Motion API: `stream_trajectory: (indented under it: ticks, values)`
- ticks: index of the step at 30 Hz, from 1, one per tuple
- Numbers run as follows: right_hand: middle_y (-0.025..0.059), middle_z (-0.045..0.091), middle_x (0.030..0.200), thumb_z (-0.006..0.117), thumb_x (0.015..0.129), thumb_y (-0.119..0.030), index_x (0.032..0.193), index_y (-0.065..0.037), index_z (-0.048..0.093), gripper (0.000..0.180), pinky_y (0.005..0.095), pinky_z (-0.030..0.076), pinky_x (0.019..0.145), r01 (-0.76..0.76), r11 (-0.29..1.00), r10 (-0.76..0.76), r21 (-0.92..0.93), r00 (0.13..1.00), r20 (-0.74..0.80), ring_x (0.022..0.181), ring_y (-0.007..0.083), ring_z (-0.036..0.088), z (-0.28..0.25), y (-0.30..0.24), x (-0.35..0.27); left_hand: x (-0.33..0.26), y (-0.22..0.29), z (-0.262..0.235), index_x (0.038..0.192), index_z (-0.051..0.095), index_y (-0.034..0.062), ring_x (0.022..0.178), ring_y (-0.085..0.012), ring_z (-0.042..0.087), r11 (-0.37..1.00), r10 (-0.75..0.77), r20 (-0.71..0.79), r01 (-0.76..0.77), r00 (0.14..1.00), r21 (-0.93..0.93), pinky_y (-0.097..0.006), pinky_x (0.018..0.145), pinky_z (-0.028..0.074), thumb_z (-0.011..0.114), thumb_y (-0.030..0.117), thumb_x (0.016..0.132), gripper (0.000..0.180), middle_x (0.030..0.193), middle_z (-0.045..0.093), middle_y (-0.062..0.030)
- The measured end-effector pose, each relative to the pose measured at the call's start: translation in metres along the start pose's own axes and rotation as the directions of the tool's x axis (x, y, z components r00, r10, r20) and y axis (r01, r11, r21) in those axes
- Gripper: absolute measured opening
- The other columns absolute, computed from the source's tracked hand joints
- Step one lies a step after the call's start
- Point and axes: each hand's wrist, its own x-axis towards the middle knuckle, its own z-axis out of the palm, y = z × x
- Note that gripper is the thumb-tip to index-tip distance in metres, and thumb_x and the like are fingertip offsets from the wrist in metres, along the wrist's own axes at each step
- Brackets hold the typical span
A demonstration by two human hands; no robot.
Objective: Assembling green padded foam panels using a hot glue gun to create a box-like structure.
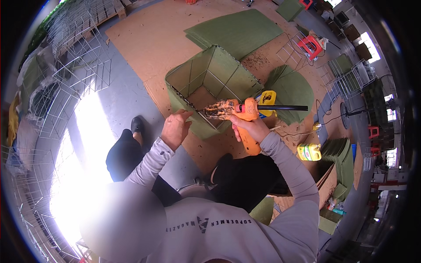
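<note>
My right hand (251,128) is wrapped round the handle of an orange glue gun (248,109), its front smeared with dark stains. A long black glue stick (283,108) sticks out of its back. The gun's nozzle points left, at the near top edge of an open green box (199,125) with a metal wire frame inside. My left hand (176,128) is beside that same edge, close to the nozzle. Its fingers are curled and pressed together; whatever they pinch is hidden.
Flat green sheets (237,30) lie on brown cardboard (144,26) beyond the box. Rounded green pieces (291,94) and a yellow container (268,97) are to its right. A yellow jug (309,152) stands nearer. Wire frames (83,72) stand left; a red stool (310,47) is far right.
</note>
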Motion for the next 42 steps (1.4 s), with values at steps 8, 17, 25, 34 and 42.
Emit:
stream_trajectory:
  ticks: [8,17,25,34,42]
  values:
    - [0.0031,0.053,0.069,0.064,0.087,-0.031,0.091,-0.004,0.054,0.029,0.0272,0.047,0.044,-0.025,0.999,0.025,-0.02,1.0,-0.002,0.05,0.012,0.053,-0.005,0.001,-0.008,-0.002,-0.002,0.002,0.103,0.063,0.0001,0.088,-0.0365,0.061,1.0,0.017,-0.007,-0.017,1.0,-0.001,-0.039,0.077,0.049,0.065,0.001,0.072,0.031,0.098,0.063,-0.0169]
    - [0.0036,0.053,0.071,0.064,0.087,-0.03,0.093,-0.004,0.054,0.029,0.0279,0.046,0.043,-0.044,0.998,0.043,-0.037,0.999,-0.012,0.052,0.0117,0.053,-0.009,-0.001,-0.018,-0.002,0.0,0.001,0.103,0.063,-0.0001,0.089,-0.0364,0.061,1.0,0.022,-0.001,-0.022,1.0,0.008,-0.039,0.078,0.05,0.065,0.001,0.072,0.031,0.099,0.063,-0.0169]
    - [0.0028,0.053,0.07,0.064,0.087,-0.031,0.093,-0.004,0.055,0.029,0.0277,0.046,0.043,-0.053,0.998,0.052,-0.036,0.998,-0.026,0.051,0.0114,0.053,-0.007,-0.001,-0.021,-0.007,0.009,0.008,0.104,0.063,-0.0002,0.091,-0.0377,0.06,0.998,0.031,0.019,-0.03,0.999,-0.057,-0.039,0.079,0.049,0.065,0.001,0.073,0.031,0.1,0.062,-0.0179]
    - [0.0023,0.054,0.07,0.065,0.085,-0.033,0.093,-0.004,0.056,0.031,0.0272,0.047,0.044,-0.079,0.994,0.078,-0.08,0.997,-0.018,0.052,0.011,0.053,-0.009,-0.001,-0.025,-0.009,0.01,0.008,0.102,0.063,0.0005,0.089,-0.0377,0.06,0.997,0.055,-0.032,-0.057,0.998,-0.056,-0.039,0.077,0.05,0.064,-0.001,0.073,0.029,0.099,0.061,-0.0177]
    - [0.0027,0.054,0.07,0.064,0.086,-0.033,0.094,-0.004,0.055,0.031,0.0273,0.047,0.045,-0.091,0.993,0.088,-0.075,0.995,-0.035,0.052,0.0111,0.054,-0.014,-0.002,-0.032,-0.014,0.011,0.013,0.101,0.064,0.0009,0.087,-0.0366,0.061,0.995,0.07,-0.045,-0.073,0.997,-0.065,-0.038,0.076,0.05,0.065,-0.002,0.073,0.028,0.098,0.062,-0.0169]
